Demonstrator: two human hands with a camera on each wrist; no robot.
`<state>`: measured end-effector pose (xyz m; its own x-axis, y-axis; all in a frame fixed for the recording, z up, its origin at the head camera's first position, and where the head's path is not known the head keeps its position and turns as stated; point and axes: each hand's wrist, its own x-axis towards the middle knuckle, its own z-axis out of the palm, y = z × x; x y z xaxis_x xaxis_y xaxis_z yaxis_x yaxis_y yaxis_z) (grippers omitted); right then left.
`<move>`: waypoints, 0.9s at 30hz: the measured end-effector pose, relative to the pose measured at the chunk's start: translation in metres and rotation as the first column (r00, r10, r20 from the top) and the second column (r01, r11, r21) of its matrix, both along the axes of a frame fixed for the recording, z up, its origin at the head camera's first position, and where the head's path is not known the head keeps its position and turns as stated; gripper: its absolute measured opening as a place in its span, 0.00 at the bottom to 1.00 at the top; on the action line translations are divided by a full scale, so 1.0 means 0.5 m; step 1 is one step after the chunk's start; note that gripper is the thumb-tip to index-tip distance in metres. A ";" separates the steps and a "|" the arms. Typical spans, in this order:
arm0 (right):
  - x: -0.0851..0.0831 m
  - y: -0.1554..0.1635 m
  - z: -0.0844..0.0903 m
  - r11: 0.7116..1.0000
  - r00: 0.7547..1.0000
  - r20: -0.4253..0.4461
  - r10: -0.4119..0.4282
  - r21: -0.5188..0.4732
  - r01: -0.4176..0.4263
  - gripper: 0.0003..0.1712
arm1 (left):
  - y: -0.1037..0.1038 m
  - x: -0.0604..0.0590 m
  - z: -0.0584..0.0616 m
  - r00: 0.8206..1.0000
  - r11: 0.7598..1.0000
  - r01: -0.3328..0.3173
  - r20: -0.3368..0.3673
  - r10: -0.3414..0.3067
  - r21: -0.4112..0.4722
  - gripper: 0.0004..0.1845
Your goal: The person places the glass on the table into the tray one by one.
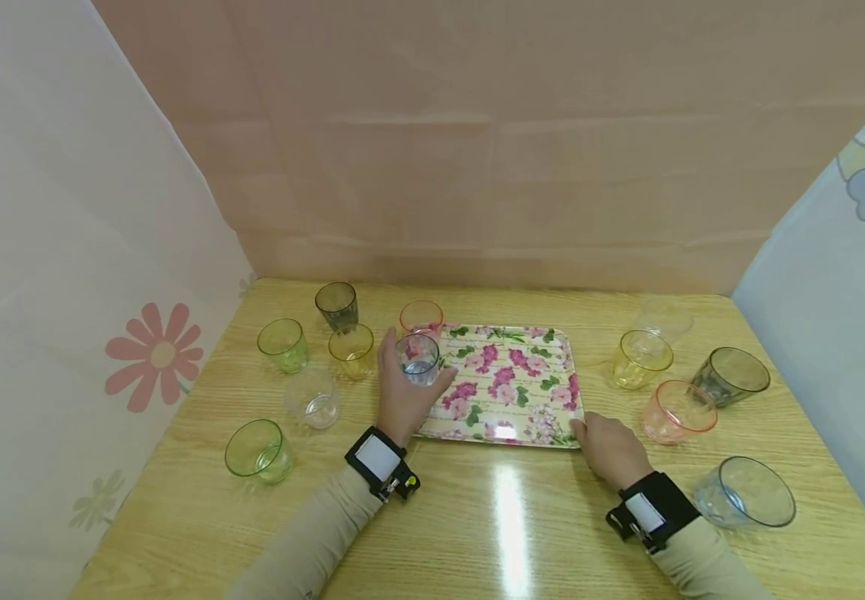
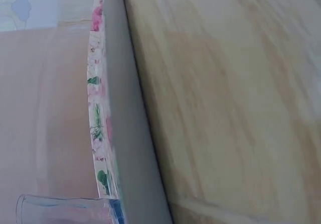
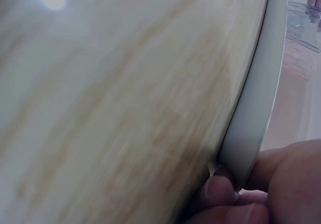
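One wooden table [image 1: 477,533] carries everything, walled in by cloth sheets on three sides. A flowered tray [image 1: 511,379] lies at its middle, long axis running left to right across the person. Cups are spread on both sides of the tray: greens [image 1: 283,344], a dark one [image 1: 337,304], a yellow one [image 1: 352,350], a clear one [image 1: 313,398] and a red one [image 1: 421,317] to the left; yellow [image 1: 641,358], dark [image 1: 729,376], pink [image 1: 678,410] and blue [image 1: 746,492] to the right.

The left hand [image 1: 402,392] is held at the tray's left edge, with a small blue-tinted cup [image 1: 418,358] gripped upright, thumb and fingers curled round its wall. The cup is placed right over the tray's left rim, so the tray surface lies just to the right of this hand; the left hand is the nearer one to that spot. In the left wrist view only the tray rim [image 2: 108,108] and the cup's lip [image 2: 60,209] are shown, blurred.

The right hand [image 1: 612,446] is set at the tray's near right corner. In the right wrist view its fingers [image 3: 220,194] are seen pinching the tray edge [image 3: 256,108], pressed together on the rim, with the table just beneath.
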<state>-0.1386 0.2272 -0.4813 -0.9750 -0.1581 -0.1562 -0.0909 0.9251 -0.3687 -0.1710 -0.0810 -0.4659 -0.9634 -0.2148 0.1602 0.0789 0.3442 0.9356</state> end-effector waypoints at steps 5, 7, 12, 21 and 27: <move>0.000 -0.002 0.001 1.000 1.000 -0.002 0.000 0.002 0.000 0.20 | -0.002 0.001 -0.003 0.999 0.999 0.000 -0.045 -0.002 -0.043 0.60; 0.000 -0.002 0.002 1.000 1.000 0.001 -0.002 0.005 0.002 0.19 | -0.005 0.002 -0.004 0.999 0.999 0.002 -0.049 -0.004 -0.032 0.60; 0.000 -0.003 0.005 1.000 1.000 0.008 -0.002 0.012 0.002 0.19 | -0.009 0.009 0.005 0.996 1.000 0.005 -0.089 -0.005 0.004 0.60; 0.001 -0.004 0.006 1.000 1.000 0.008 0.002 0.008 -0.002 0.19 | -0.044 0.060 0.071 0.892 0.997 0.059 -0.451 -0.029 0.051 0.09; 0.003 -0.002 0.005 1.000 1.000 0.006 0.009 -0.009 -0.009 0.20 | -0.100 0.109 0.112 0.852 0.994 0.040 -0.524 0.019 0.101 0.04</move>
